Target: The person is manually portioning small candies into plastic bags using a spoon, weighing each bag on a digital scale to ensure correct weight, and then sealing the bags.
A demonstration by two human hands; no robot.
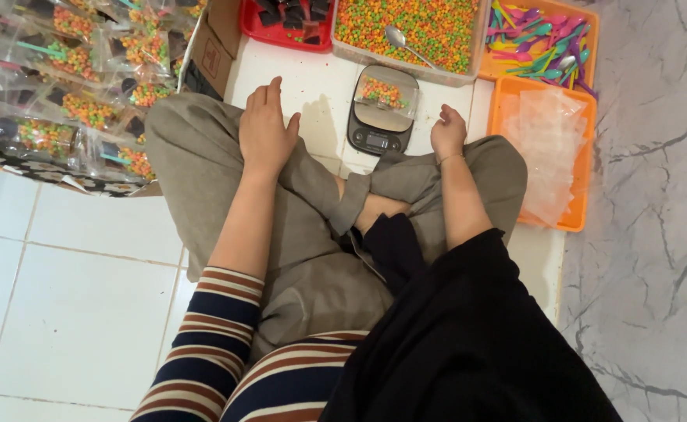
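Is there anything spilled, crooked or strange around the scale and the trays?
Nothing looks spilled. The digital scale sits slightly turned against the floor tiles, with a small bag of colourful candy on it. A metal spoon lies in the candy tray. Both hands rest on the knees.

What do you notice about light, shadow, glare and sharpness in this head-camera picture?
Head view: soft, even indoor light; the left hand on the knee throws a faint shadow onto the white floor; mild sheen on the clear packets and the scale; the right hand and the candy tray look sharp.
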